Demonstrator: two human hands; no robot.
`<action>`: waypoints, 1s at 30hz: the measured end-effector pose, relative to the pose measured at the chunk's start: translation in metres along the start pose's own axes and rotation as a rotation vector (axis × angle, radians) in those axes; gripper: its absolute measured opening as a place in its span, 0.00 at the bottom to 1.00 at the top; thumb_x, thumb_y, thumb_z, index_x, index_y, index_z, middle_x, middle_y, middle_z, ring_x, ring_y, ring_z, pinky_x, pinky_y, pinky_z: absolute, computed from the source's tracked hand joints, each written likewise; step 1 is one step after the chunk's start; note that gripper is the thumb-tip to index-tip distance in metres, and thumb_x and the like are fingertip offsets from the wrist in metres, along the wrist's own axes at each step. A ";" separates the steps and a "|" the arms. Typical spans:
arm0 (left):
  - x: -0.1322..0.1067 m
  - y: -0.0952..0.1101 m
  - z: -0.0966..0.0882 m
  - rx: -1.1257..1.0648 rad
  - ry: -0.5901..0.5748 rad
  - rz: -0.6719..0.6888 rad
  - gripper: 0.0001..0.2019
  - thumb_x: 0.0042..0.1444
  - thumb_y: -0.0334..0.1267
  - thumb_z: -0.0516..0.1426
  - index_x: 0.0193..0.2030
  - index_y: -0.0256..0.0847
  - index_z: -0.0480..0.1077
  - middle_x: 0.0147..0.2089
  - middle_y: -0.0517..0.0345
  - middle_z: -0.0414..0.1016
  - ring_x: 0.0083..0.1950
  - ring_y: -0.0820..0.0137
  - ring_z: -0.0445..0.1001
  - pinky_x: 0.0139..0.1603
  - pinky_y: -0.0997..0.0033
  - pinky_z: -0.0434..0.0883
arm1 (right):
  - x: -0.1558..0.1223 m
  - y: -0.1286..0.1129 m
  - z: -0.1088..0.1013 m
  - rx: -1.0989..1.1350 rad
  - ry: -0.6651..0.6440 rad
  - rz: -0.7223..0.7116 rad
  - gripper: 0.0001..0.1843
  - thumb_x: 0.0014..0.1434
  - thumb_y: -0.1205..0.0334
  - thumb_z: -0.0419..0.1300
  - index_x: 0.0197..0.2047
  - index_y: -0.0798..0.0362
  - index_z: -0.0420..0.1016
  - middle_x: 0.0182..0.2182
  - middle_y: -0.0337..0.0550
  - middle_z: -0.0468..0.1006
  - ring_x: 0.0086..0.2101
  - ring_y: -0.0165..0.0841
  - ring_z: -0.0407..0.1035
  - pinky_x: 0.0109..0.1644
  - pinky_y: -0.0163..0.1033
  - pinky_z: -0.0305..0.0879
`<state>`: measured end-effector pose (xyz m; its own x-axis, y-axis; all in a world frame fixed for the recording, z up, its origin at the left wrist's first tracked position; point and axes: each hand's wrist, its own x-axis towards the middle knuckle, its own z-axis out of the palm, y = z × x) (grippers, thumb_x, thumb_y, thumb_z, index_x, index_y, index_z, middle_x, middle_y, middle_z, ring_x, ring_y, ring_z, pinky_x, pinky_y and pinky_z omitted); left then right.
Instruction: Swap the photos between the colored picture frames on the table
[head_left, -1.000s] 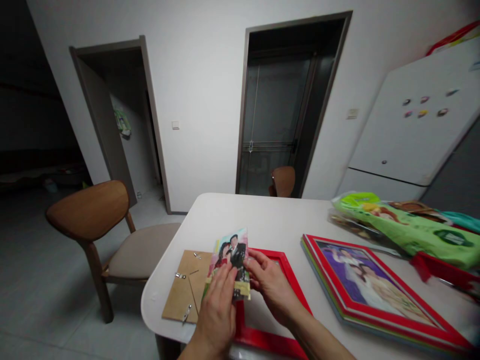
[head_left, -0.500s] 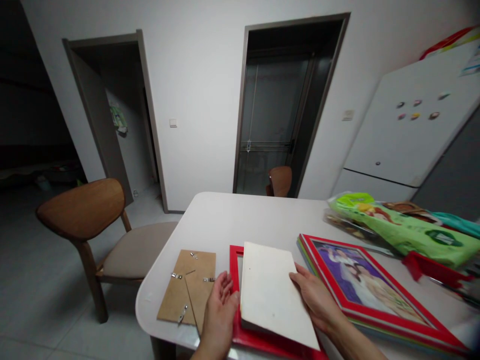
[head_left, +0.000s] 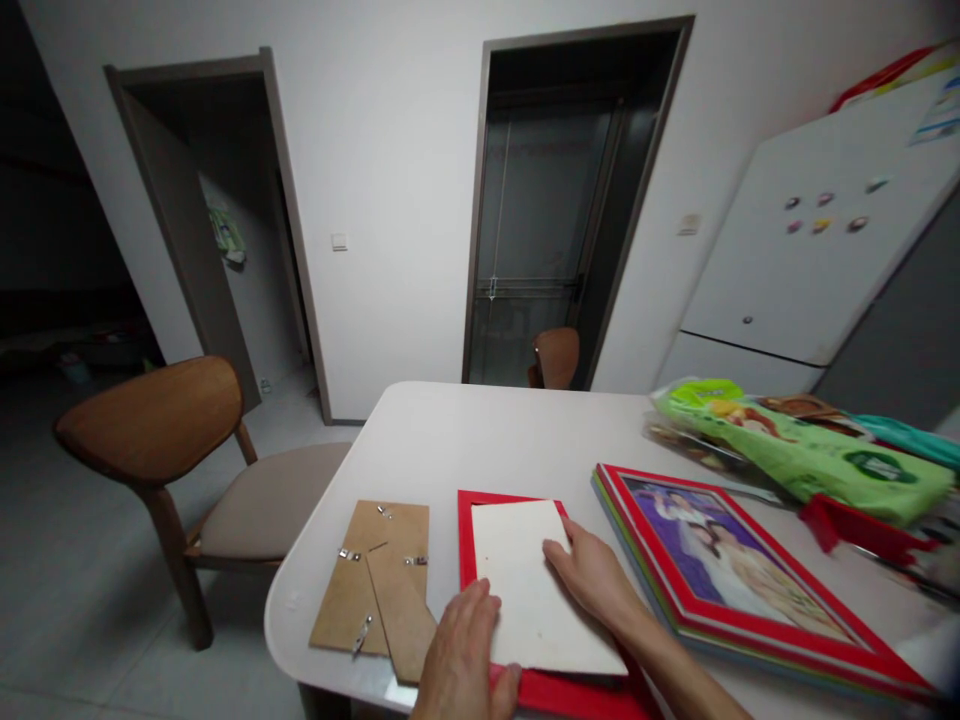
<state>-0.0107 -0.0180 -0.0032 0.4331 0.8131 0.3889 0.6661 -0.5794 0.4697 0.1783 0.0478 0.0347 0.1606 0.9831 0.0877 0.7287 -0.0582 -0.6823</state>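
A white rectangular board [head_left: 536,590] lies over a red picture frame [head_left: 466,540], slightly askew to it. My right hand [head_left: 596,580] grips the board's right edge, thumb on top; the fingers beneath are partly hidden. At the lower left edge of the board, my left hand [head_left: 469,645] rests with fingers extended and thumb apart, holding nothing. To its left is a brown frame backing board [head_left: 349,590] with metal clips and a loose brown stand leg [head_left: 405,620] across it.
On the right lies a stack of frames topped by a red-framed photo [head_left: 735,560]. Behind it are a green plastic package [head_left: 810,450] and a red object [head_left: 862,530]. A wooden chair [head_left: 157,420] stands left of the white table [head_left: 480,430].
The white board has come down flatter onto the red frame and shifted slightly left. My left hand has moved right, to the board's edge; my right hand has moved left with the board.
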 end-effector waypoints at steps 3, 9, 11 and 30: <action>0.000 0.001 0.001 0.061 -0.002 0.046 0.23 0.43 0.30 0.53 0.49 0.25 0.61 0.54 0.34 0.61 0.54 0.55 0.61 0.51 0.54 0.64 | -0.002 0.004 0.000 -0.165 0.067 0.011 0.20 0.48 0.60 0.49 0.43 0.60 0.67 0.34 0.55 0.71 0.37 0.43 0.65 0.41 0.44 0.56; -0.020 -0.027 -0.040 0.114 0.041 0.028 0.27 0.47 0.37 0.54 0.55 0.36 0.55 0.57 0.43 0.59 0.57 0.59 0.57 0.54 0.55 0.59 | -0.021 -0.013 0.008 -0.266 0.076 -0.198 0.21 0.52 0.60 0.47 0.49 0.58 0.62 0.41 0.53 0.66 0.42 0.39 0.61 0.45 0.41 0.56; -0.034 -0.051 -0.060 0.231 0.053 -0.127 0.27 0.45 0.38 0.55 0.55 0.39 0.57 0.58 0.44 0.56 0.58 0.57 0.55 0.54 0.52 0.58 | -0.038 -0.036 0.019 -0.167 -0.021 -0.332 0.19 0.53 0.60 0.47 0.47 0.56 0.64 0.43 0.51 0.66 0.43 0.37 0.60 0.47 0.39 0.55; -0.050 -0.051 -0.089 0.404 0.195 0.150 0.31 0.47 0.47 0.56 0.57 0.42 0.51 0.57 0.46 0.58 0.58 0.59 0.55 0.52 0.63 0.63 | -0.079 -0.090 0.023 0.149 -0.215 -0.484 0.23 0.39 0.69 0.54 0.43 0.52 0.68 0.41 0.46 0.66 0.43 0.36 0.59 0.49 0.41 0.56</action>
<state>-0.1197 -0.0339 0.0238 0.4465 0.6738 0.5887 0.8045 -0.5904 0.0655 0.0846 -0.0202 0.0725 -0.3203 0.9057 0.2778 0.5811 0.4195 -0.6974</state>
